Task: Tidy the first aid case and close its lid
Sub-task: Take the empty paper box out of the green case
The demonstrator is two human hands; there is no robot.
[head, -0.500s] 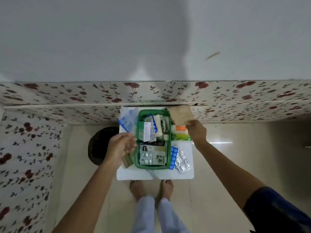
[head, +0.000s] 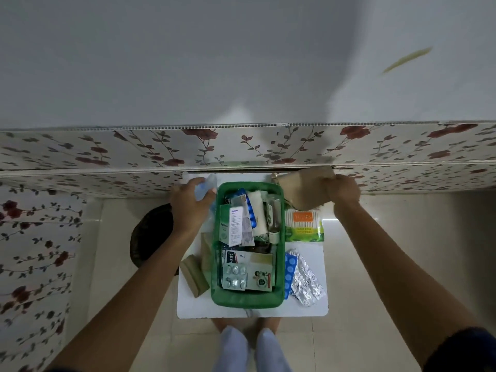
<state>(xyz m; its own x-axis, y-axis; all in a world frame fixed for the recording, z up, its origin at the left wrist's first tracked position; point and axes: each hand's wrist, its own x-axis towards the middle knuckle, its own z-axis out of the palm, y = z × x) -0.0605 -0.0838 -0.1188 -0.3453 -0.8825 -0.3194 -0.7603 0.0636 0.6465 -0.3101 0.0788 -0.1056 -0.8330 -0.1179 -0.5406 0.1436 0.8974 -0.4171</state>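
The first aid case [head: 248, 298], a green plastic tub with rounded corners and no lid on it, stands open at the middle of the small white table [head: 252, 311] directly below you. Inside it lie a white carton [head: 233, 224], a roll of white gauze [head: 258, 213], a slim clear bottle [head: 274, 218] and, nearer you, a flat blister pack of pills [head: 236, 276] on printed boxes; much of what lies beneath is stacked too closely to make out. Your left hand [head: 189, 202] is curled on a translucent blue plastic packet [head: 205, 183] at the case's far left corner, though the hand hides most of it. Your right hand [head: 343, 190] is closed on the edge of a stiff brown paper packet [head: 303, 189], held above the case's far right corner. Just right of the case lie a bag of cotton swabs [head: 304, 224], a blue blister strip [head: 290, 272] and crinkled foil strips [head: 307, 283]. A tan block [head: 193, 275] sits at the table's left edge, touching the case's wall. A dark round mat [head: 151, 234] on the floor is partly covered by your left forearm. Floral panelling [head: 107, 154] runs behind the table.
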